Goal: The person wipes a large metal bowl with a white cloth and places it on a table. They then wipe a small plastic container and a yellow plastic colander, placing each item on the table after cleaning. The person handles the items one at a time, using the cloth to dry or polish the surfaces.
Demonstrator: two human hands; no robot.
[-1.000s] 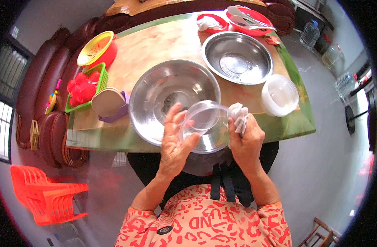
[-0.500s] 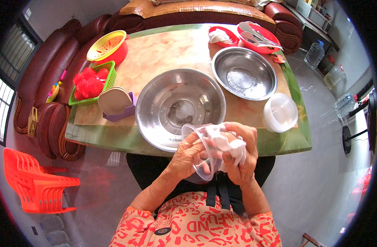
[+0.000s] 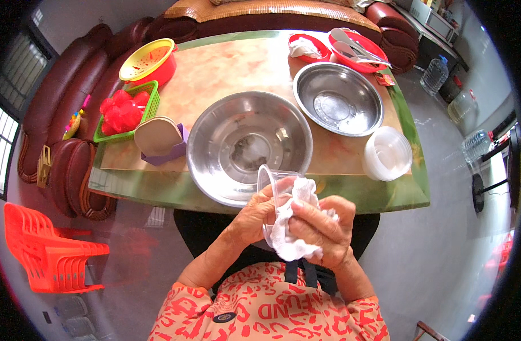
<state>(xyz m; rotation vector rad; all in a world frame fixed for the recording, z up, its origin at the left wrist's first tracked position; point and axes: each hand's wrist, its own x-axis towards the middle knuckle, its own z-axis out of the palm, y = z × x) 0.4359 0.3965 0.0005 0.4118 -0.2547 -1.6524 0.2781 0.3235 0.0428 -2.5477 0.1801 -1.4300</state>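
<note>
My left hand is closed round a clear plastic container, which is tilted on its side just in front of the table's near edge. In my right hand is a white cloth, bunched and pressed against the container. The cloth covers much of the container and some of my left fingertips. Just beyond my hands stands a large steel basin, with a little shallow water in its bottom. To the right on the table is a stack of clear plastic containers.
A smaller steel basin stands behind the stack. Farther back are a red bowl with a white cloth and a red basin with spoons. At left are a purple holder, a green basket, and a yellow colander.
My right hand has turned over and brought the cloth against the container's side. The cloth has spread downward. The container has swung slightly right and more edge-on.
</note>
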